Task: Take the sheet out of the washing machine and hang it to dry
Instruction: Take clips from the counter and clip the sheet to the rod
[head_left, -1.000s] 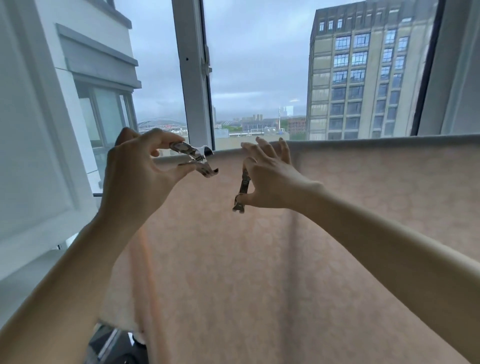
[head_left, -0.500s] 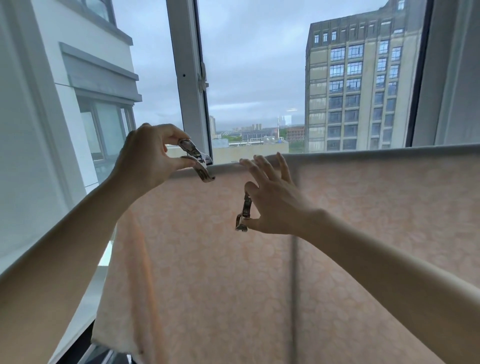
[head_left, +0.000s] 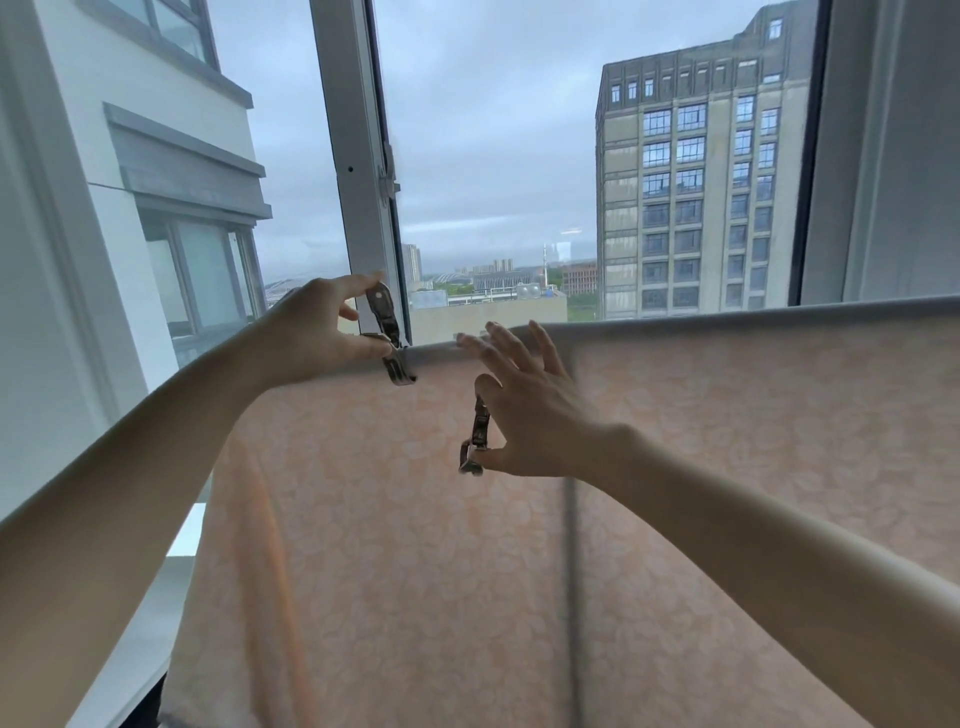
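A pale peach patterned sheet (head_left: 701, 467) hangs over a horizontal bar in front of the window, its top fold running from the middle to the right edge. My left hand (head_left: 311, 332) pinches a metal clip (head_left: 387, 338) at the sheet's top left corner, the clip's jaws down over the fold. My right hand (head_left: 530, 410) has its fingers spread against the top fold while its thumb and little finger hold a second metal clip (head_left: 475, 436) hanging in front of the cloth.
A white window frame post (head_left: 363, 171) stands just behind the left hand. A white wall and sill (head_left: 156, 597) lie to the left. Tall buildings show through the glass. A vertical rod shows as a shadow behind the sheet (head_left: 571, 571).
My left hand has turned the clip upright and brought it down onto the sheet's top fold at the corner. The right hand has stayed at the fold with its clip.
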